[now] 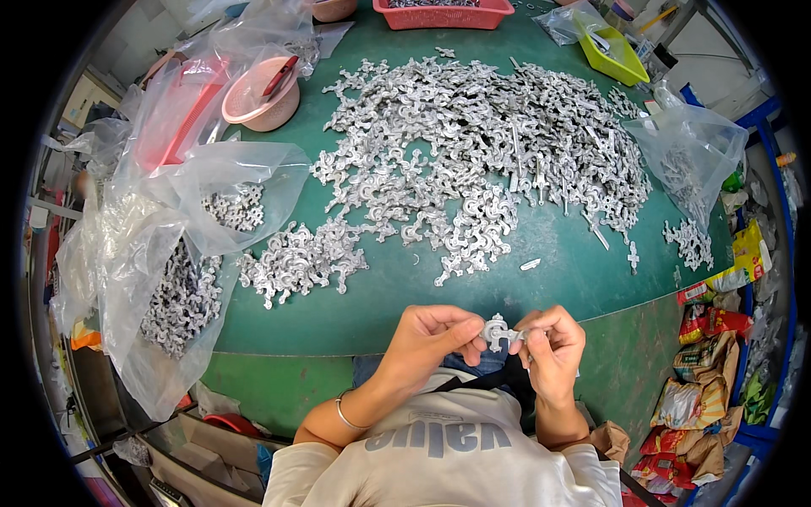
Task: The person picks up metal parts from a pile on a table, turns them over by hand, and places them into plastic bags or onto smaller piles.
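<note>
Near the table's front edge, my left hand (pixel 437 338) pinches one side of a small silver metal casting (pixel 497 331) between thumb and fingertips. From the other side, my right hand (pixel 551 348) grips it with thumb and bent fingers. The casting has a rounded middle and short knobbed arms; whether it is one piece or two joined is unclear, since fingers cover its ends. Beyond my hands spreads a large heap of similar castings (pixel 439 127) on the green table (pixel 405 325). A smaller pile of castings (pixel 304 258) lies left of it.
Clear plastic bags (pixel 127 279) holding castings hang over the left edge; another plastic bag (pixel 688 152) sits at right. A pink basket (pixel 269 114) with a red-handled tool, a red tray (pixel 443 17) and a yellow-green tray (pixel 612 55) stand farther back. Colourful packets (pixel 693 401) line the right.
</note>
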Demonstrator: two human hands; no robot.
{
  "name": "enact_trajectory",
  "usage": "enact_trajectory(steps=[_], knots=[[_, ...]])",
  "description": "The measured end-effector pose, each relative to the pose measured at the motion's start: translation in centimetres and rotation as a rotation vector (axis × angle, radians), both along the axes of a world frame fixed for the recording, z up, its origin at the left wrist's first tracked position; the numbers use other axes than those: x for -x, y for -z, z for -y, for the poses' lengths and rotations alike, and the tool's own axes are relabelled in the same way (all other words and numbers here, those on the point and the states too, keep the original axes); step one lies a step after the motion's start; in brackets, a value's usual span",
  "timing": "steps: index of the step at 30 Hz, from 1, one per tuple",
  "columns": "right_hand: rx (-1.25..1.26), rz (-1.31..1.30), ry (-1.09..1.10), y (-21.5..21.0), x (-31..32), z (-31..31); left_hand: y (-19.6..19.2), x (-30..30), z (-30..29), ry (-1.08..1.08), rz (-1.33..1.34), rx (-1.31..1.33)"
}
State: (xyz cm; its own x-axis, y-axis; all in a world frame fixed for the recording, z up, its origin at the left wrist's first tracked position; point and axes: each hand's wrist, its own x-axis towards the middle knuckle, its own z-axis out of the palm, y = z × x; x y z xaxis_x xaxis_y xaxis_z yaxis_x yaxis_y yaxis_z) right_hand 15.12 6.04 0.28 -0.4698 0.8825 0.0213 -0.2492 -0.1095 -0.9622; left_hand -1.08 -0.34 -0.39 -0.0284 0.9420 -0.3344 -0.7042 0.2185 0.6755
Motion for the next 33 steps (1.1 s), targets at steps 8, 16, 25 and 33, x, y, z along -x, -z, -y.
enact_trajectory(steps=[8,16,25,33], knots=[[-0.002,-0.058,-0.017,-0.3,-0.5,0.2,-0.8,-0.1,-0.1,0.018,-0.038,-0.029],[-0.265,0.485,0.109,1.4,0.2,-2.6,1.0,4.2,1.5,-0.64,-0.57,-0.068],[-0.754,0.986,0.238,4.4,3.4,-6.6,3.5,4.2,2.3,-0.883,-0.949,-0.021],[-0.692,0.779,0.354,3.7,2.2,-5.9,3.1,2.2,1.5,-0.585,-0.886,-0.126]])
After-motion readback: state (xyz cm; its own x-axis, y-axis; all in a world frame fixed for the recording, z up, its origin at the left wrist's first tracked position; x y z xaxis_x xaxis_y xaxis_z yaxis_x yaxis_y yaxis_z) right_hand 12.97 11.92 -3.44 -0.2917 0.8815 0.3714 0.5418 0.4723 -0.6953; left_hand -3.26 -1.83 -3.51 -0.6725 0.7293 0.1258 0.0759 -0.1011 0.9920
